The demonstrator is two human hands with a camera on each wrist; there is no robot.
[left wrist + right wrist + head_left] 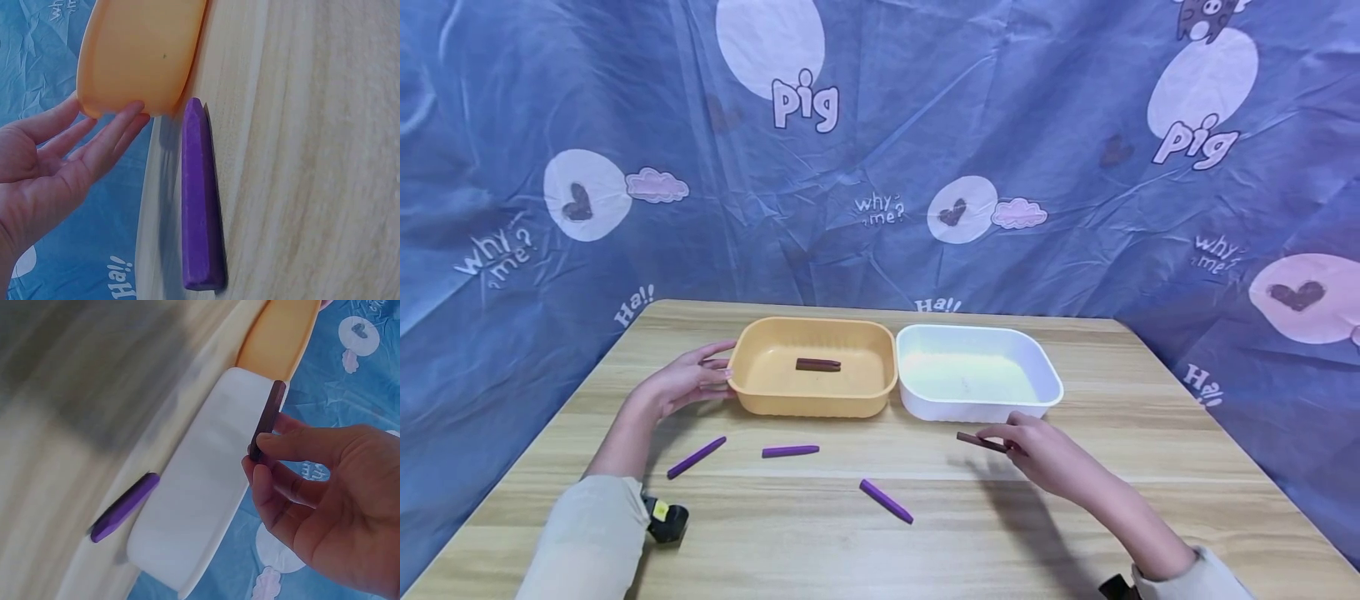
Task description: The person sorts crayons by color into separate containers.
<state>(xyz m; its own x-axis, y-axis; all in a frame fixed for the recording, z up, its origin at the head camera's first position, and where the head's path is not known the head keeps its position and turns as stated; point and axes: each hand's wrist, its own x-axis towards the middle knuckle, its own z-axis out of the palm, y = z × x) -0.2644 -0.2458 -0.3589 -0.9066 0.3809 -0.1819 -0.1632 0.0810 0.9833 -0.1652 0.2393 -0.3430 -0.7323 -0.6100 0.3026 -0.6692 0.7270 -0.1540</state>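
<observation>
In the head view my right hand (1048,454) pinches a dark brown crayon (973,439) above the table, in front of the white tray (973,412). The right wrist view has this brown crayon (269,415) between thumb and fingertips, one end pointing away from the hand. My left hand (688,381) rests its extended fingers against the left end of the orange tray (812,405); the left wrist view shows fingertips touching its wall. Inside that tray lie brown crayons (817,365), apparently two side by side. Nothing is visible inside the white tray.
Purple crayons lie on the wooden table (760,542): one near the left forearm (696,457), another before the orange tray (790,451), a third nearer the front (886,501). The trays stand side by side. A blue printed cloth (880,167) hangs behind the table.
</observation>
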